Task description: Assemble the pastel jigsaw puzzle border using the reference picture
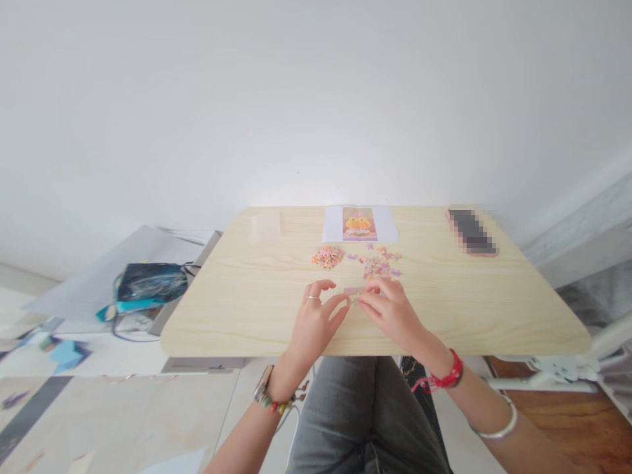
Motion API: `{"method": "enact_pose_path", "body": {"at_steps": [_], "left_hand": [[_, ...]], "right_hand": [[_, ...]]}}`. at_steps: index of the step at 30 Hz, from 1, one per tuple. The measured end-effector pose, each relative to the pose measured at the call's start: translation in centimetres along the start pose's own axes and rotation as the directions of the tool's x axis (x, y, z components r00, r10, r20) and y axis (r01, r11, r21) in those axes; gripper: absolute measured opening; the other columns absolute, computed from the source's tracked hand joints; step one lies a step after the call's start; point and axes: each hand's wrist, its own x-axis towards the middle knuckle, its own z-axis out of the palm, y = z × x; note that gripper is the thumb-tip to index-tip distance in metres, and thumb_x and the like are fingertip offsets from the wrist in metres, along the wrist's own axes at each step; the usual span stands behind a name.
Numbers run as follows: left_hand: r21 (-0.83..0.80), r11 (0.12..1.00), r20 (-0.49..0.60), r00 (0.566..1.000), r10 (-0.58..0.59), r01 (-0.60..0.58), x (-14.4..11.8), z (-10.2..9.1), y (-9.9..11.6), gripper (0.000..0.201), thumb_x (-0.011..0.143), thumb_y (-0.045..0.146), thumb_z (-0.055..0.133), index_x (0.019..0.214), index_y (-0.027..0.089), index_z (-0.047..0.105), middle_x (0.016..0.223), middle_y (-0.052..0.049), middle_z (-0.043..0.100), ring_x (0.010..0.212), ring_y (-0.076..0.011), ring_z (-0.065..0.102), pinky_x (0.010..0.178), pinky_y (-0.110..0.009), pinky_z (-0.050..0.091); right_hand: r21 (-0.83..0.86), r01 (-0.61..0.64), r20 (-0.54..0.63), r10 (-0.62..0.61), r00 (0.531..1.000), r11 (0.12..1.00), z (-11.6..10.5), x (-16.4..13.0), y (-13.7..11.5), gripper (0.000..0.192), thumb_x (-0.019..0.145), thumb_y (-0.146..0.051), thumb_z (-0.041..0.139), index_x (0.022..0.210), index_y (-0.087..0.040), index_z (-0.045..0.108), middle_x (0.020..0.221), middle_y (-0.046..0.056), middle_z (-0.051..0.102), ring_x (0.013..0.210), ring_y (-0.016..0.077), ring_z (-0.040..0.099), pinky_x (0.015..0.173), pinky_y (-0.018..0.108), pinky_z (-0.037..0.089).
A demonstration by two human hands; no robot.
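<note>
Close to the table's front edge, a small strip of joined jigsaw puzzle pieces (pixel 353 290) lies between my hands. My left hand (pixel 316 321) has its thumb and index fingertips together at the strip's left end, pinching a piece there. From the other side, my right hand (pixel 397 316) is closed on the strip's right end; its fingers partly hide the pieces. Beyond them sits a dense heap of orange and pink puzzle pieces (pixel 328 257). A looser spread of pinkish-purple pieces (pixel 376 266) lies just past my right hand.
A printed sheet (pixel 360 224) with a yellow cartoon figure lies against the wall on the wooden table (pixel 237 296). At the back left is a pale translucent packet (pixel 266 226). A phone (pixel 473 232) rests at the right. A dark bag (pixel 153 282) is left of the table.
</note>
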Motion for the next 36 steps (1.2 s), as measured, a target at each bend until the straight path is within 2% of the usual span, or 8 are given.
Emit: {"method": "enact_pose_path", "body": {"at_steps": [8,18,24,36], "left_hand": [[0.115,0.992,0.092,0.994,-0.057,0.046,0.0,1.5,-0.5,0.014,0.075,0.011,0.060,0.083,0.020,0.066,0.099,-0.009,0.050,0.091,-0.0215,0.049,0.078,-0.037,0.050],[0.099,0.991,0.045,0.995,-0.092,0.087,0.1,2.1,-0.2,0.014,0.076,0.010,0.056,0.083,0.020,0.065,0.099,-0.007,0.052,0.090,-0.0198,0.051,0.077,-0.035,0.051],[0.102,0.990,0.054,0.993,-0.102,0.096,-0.1,2.3,-0.2,0.015,0.075,0.008,0.056,0.077,0.020,0.065,0.098,-0.008,0.052,0.090,-0.0202,0.050,0.077,-0.035,0.050],[0.109,0.990,0.046,0.994,-0.097,0.091,-0.1,2.4,-0.2,0.016,0.077,0.009,0.055,0.076,0.021,0.066,0.097,-0.007,0.052,0.089,-0.0190,0.051,0.077,-0.034,0.051]], "right_hand": [[-0.074,-0.088,0.091,0.094,0.991,0.993,2.1,0.6,0.4,0.014,0.079,-0.011,0.057,0.068,-0.016,0.065,0.085,0.006,0.057,0.078,0.0160,0.052,0.080,0.035,0.035],[-0.146,-0.078,0.096,0.093,0.991,0.986,2.7,0.6,0.5,0.018,0.080,-0.012,0.055,0.067,-0.018,0.065,0.083,0.005,0.057,0.080,0.0166,0.051,0.077,0.034,0.033],[-0.167,-0.051,0.118,0.071,0.990,0.985,3.0,0.5,0.7,0.018,0.081,-0.013,0.055,0.068,-0.019,0.065,0.084,0.005,0.057,0.083,0.0173,0.050,0.076,0.034,0.032],[-0.206,-0.045,0.086,0.064,0.994,0.977,3.1,0.4,0.1,0.018,0.085,-0.014,0.052,0.074,-0.019,0.066,0.080,0.005,0.057,0.080,0.0178,0.050,0.073,0.033,0.031]]}}
